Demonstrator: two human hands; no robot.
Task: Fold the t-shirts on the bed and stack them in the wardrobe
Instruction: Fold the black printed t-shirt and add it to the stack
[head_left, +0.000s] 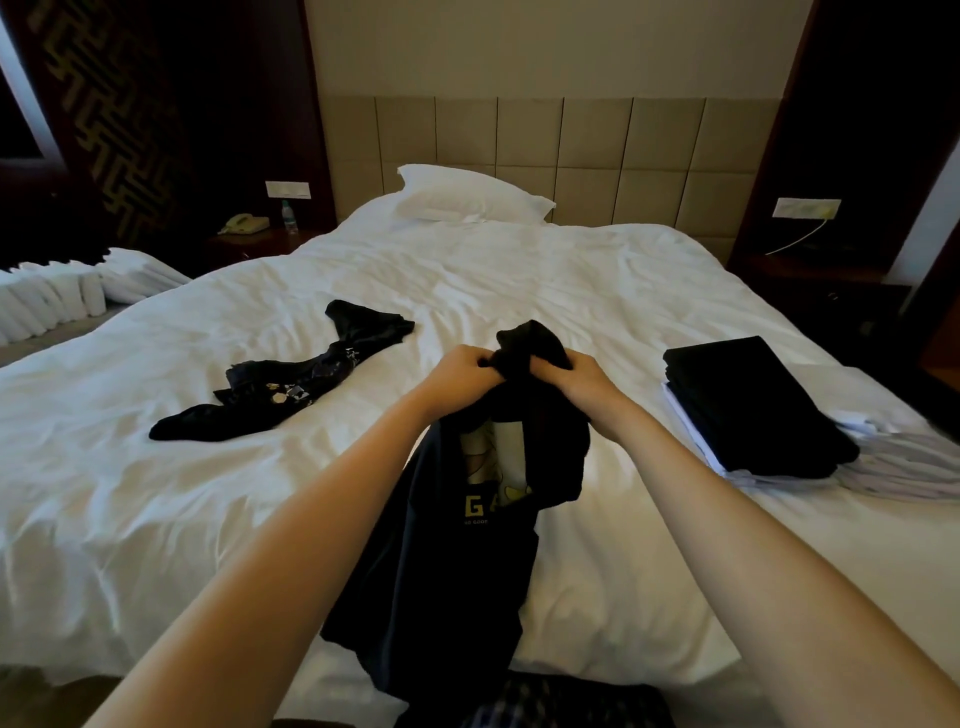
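Both hands at frame centre: left hand (460, 374) & right hand (576, 382), fingers curled, grip bunched top of a black printed t-shirt (467, 545), rest hanging toward bottom edge over white bed (519, 270). Crumpled black t-shirt (291, 379) lies centre-left; folded dark stack (748, 405) at right.

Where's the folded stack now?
Head view: the folded stack lies at the right edge of the bed, right of the right hand gripping the dark t-shirt.
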